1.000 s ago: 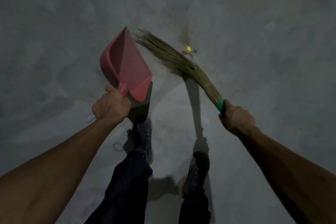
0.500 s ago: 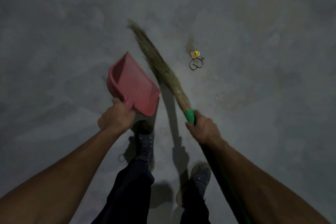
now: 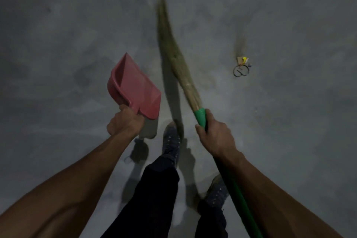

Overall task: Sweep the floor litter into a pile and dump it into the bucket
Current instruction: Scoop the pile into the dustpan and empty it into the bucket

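We grip the broom (image 3: 174, 59) in our right hand (image 3: 216, 137), fingers curled round its green handle just below the collar where the straw is bound. Its long axis runs from lower right, along our right forearm, up and away to the upper left; the straw head points forward and a little left, its tip blurred. Our left hand (image 3: 125, 122) clenches the short handle of the red dustpan (image 3: 135, 88), held clear of the floor with the open mouth pointing up and away from us and its long axis roughly parallel to the broom, the two just beside each other but apart. The litter (image 3: 242, 65), a yellow scrap, a dark wire ring and a smudge of dust, lies on the grey concrete floor (image 3: 67, 25) well to the right of the broom head. Our dark shoes (image 3: 171, 144) stand below, between the arms.
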The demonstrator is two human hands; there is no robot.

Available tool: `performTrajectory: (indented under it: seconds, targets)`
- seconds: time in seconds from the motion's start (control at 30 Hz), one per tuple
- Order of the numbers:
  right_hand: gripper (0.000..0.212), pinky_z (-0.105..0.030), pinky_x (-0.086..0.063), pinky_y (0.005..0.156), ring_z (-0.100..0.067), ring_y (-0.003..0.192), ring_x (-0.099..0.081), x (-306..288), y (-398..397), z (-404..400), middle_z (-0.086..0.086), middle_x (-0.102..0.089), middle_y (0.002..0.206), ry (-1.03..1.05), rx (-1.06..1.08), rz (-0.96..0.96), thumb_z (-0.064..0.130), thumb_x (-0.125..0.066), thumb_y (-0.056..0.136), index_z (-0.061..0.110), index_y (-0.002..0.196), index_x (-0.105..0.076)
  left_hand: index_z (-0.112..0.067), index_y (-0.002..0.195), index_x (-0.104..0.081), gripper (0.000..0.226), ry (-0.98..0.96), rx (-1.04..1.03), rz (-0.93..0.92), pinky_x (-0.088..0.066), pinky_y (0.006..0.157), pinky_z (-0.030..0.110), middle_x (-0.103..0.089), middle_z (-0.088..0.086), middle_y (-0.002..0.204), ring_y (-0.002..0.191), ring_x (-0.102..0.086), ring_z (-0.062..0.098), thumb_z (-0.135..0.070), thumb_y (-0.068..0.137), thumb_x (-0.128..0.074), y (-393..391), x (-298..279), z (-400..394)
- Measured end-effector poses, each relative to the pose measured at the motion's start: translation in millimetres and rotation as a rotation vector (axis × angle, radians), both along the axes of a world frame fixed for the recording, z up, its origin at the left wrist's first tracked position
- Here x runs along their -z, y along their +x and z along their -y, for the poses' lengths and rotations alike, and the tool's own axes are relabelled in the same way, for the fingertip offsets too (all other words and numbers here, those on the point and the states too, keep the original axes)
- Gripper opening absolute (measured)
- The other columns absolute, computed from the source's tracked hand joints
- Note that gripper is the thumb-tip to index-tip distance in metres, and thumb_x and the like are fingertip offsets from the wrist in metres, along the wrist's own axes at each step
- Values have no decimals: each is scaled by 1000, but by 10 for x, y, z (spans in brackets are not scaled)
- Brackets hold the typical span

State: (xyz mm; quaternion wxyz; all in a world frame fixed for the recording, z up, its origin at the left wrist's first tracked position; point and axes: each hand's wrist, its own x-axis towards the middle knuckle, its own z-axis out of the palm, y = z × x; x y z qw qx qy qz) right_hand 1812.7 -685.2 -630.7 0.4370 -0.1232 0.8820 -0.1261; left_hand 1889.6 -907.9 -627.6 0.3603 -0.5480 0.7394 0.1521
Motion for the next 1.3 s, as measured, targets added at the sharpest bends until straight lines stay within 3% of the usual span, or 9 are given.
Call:
performTrajectory:
  seconds: [0.2,0.37,0.53,0.7,0.87,1.0,1.1,1.2,1.3]
  targets:
    - [53,-37,-47,78,-38,103,-61,332,241,632,-19,-60,121,30,-253,201,41,-50,96,18,141,-35,-7,137,-40,59,3,-24,76,-41,97,41,-53,20,134,119,-53,38,-44,93,-51,246,104,293]
    - [34,-47,-59,75,-36,85,-68,584,-25,452,-16,-65,106,52,153,310,40,-56,91,19,118,-54,-8,133,-43,53,42,-2,70,-43,91,40,-56,20,128,113,-56,38,-40,92,-52,276,175,389]
    - [32,-32,-55,51,-28,61,-65,459,-403,-72,-16,-65,87,69,513,297,32,-57,97,15,124,-55,-15,136,-40,57,91,19,-1,-41,86,38,-58,19,124,111,-57,38,-52,93,-45,55,197,343]
    - [36,-27,-49,48,-24,60,-62,129,-599,-612,-15,-64,84,100,633,261,29,-55,99,13,131,-52,-25,121,-47,51,213,52,-83,-50,87,43,-65,13,101,90,-63,35,-58,83,-49,-238,216,210]
    - [31,-29,-53,48,-25,59,-65,-344,-634,-1113,-14,-64,84,74,574,147,30,-53,99,17,127,-52,-23,105,-58,45,301,117,-140,-54,85,45,-67,12,94,85,-66,34,-54,74,-49,-556,109,-124]
    - [48,-29,-56,49,-23,61,-67,-543,-794,-1431,-7,-65,91,58,488,18,28,-53,97,24,144,-41,-21,98,-61,45,346,106,-184,-55,84,44,-68,10,94,83,-66,33,-56,69,-53,-747,134,-479]
    - [64,-34,-60,54,-21,65,-66,-407,-1186,-1581,-3,-59,108,42,422,-56,20,-55,91,31,149,-31,-24,97,-61,42,368,91,-213,-55,82,42,-68,6,93,82,-67,31,-56,70,-57,-858,243,-770]
    - [68,-30,-54,53,-23,64,-63,-46,-1697,-1660,-7,-57,107,62,263,-145,16,-57,89,31,148,-28,-23,94,-63,39,386,49,-263,-56,80,42,-69,6,87,78,-67,30,-52,69,-57,-934,406,-1063]
    - [64,-39,-53,68,-31,84,-61,355,-2099,-1698,-14,-55,113,142,123,-229,15,-58,86,29,143,-32,-20,87,-66,31,378,-77,-335,-56,73,37,-69,6,77,63,-65,27,-46,72,-60,-983,559,-1394]
